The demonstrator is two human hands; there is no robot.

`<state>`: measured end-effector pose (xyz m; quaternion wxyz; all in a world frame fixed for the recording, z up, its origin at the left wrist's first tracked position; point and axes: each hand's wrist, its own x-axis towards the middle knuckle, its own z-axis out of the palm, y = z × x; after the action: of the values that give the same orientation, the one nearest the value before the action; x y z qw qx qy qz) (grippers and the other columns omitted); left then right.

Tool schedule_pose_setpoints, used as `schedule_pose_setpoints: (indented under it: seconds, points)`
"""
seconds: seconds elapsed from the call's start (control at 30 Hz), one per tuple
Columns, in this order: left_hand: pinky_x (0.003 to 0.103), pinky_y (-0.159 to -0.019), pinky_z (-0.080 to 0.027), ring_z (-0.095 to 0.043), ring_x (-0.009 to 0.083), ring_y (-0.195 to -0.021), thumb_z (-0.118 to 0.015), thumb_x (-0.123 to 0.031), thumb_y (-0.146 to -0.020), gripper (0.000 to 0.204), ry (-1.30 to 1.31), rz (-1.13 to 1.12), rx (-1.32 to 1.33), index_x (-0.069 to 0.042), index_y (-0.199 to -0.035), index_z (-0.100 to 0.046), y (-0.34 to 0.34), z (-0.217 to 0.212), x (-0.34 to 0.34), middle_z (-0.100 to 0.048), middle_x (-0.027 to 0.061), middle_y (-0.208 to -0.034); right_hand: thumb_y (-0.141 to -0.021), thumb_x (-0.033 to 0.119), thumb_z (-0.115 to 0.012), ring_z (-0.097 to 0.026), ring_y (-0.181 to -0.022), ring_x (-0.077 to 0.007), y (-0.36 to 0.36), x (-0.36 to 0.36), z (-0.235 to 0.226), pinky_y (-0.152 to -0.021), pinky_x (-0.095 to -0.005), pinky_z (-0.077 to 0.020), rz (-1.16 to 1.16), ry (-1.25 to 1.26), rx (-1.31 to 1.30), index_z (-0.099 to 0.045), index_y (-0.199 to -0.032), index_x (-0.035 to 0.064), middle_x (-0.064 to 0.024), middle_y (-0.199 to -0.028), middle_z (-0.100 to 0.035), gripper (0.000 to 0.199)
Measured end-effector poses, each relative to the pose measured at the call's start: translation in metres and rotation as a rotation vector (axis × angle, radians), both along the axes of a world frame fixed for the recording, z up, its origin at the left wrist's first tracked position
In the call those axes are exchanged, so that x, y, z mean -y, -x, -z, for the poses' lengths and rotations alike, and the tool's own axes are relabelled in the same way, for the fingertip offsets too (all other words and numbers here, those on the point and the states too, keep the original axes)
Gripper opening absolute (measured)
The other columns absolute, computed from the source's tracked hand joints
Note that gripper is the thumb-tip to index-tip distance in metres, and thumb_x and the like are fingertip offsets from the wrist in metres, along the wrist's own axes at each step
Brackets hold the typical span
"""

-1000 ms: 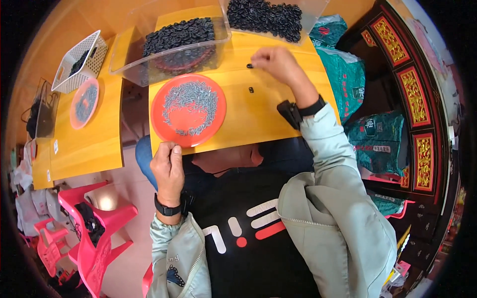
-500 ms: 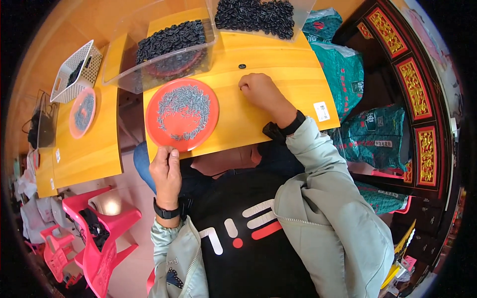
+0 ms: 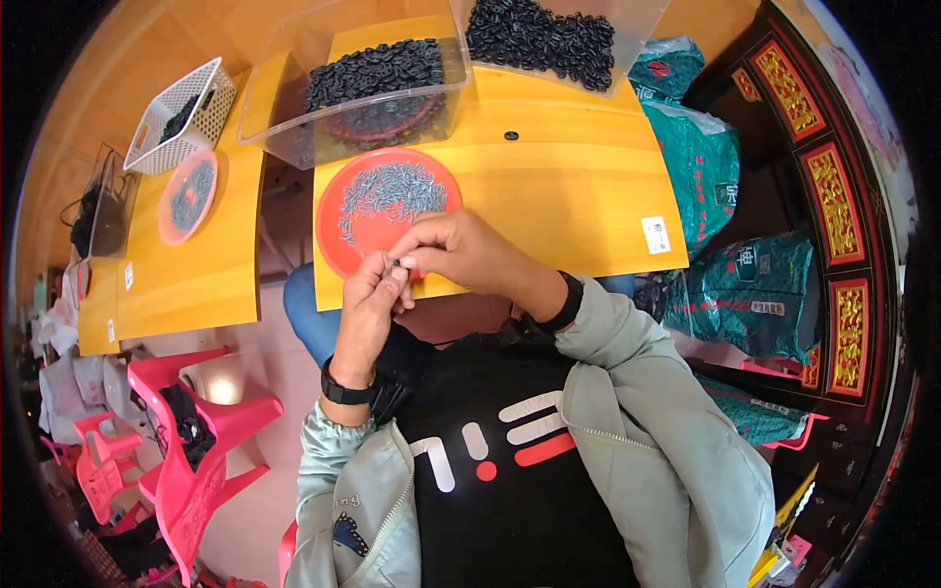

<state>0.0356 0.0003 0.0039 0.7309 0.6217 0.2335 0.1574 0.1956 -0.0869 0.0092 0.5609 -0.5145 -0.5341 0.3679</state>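
My left hand (image 3: 365, 306) and my right hand (image 3: 463, 253) meet over the near edge of a red plate (image 3: 333, 238). Both are closed in a pinch. A small black piece (image 3: 397, 263) shows between the fingertips, gripped by my right thumb and finger. Whatever my left fingers hold is too small or hidden to name. Thin silvery metal pins or screws (image 3: 392, 186) lie spread over the plate, partly behind my right hand. Farther back on the yellow table (image 3: 559, 196) lies a single black oval piece (image 3: 511, 135).
Beyond the plate stands a clear plastic bin (image 3: 284, 147) heaped with black pieces; a second clear bin (image 3: 637, 39) is behind it. On the left table are a white basket (image 3: 162, 147) and a pink plate (image 3: 176, 230). Green sacks (image 3: 750, 284) stand right, a pink chair (image 3: 211, 431) left.
My right hand has come left from the tabletop to my left hand, which has moved slightly right and up. The fingertips now meet around a small black piece. The view has shifted a little.
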Motion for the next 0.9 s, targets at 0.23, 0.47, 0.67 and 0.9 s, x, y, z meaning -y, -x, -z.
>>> schedule_pose_setpoints:
  seconds: [0.23, 0.47, 0.67, 0.9]
  points:
    - [0.018, -0.055, -0.036, -0.048, 0.0045, -0.06, -0.048, -0.013, -0.091, 0.009, 0.061, 0.124, -0.045, -0.006, -0.089, -0.054, 0.004, 0.001, 0.001, -0.053, -0.0023, -0.067, -0.081, 0.008, -0.062, -0.06, -0.074, -0.0087, -0.006, 0.003, 0.001, -0.066, -0.0243, -0.0477, -0.095, 0.169, -0.079, -0.065, -0.084, 0.0002, -0.0041, -0.079, -0.065, 0.008]
    - [0.019, -0.054, -0.036, -0.048, 0.0061, -0.057, -0.048, -0.011, -0.09, 0.011, 0.043, 0.05, -0.01, -0.004, -0.085, -0.055, 0.009, 0.006, -0.003, -0.053, -0.0007, -0.064, -0.08, 0.017, -0.065, -0.059, -0.075, -0.0099, -0.046, 0.008, -0.002, -0.067, -0.0255, -0.0471, 0.125, 0.174, 0.251, -0.065, -0.084, -0.0004, -0.0046, -0.077, -0.065, 0.018]
    - [0.021, -0.053, -0.038, -0.05, 0.0098, -0.055, -0.048, -0.015, -0.089, 0.013, 0.034, -0.057, 0.002, -0.004, -0.084, -0.053, 0.008, 0.003, -0.002, -0.053, 0.0013, -0.064, -0.075, 0.022, -0.063, -0.06, -0.082, -0.0337, -0.145, 0.008, 0.039, -0.073, -0.0416, -0.0481, 0.737, 0.274, 0.85, -0.068, -0.085, 0.0066, -0.0155, -0.086, -0.062, 0.02]
    - [0.021, -0.052, -0.038, -0.05, 0.0084, -0.055, -0.047, -0.013, -0.09, 0.012, 0.054, -0.083, -0.014, -0.005, -0.084, -0.054, 0.009, 0.003, -0.001, -0.053, 0.0, -0.064, -0.076, 0.018, -0.06, -0.059, -0.079, -0.0346, -0.157, -0.004, 0.057, -0.072, -0.0433, -0.0478, 0.676, 0.293, 0.977, -0.068, -0.085, 0.0071, -0.0171, -0.078, -0.058, 0.017]
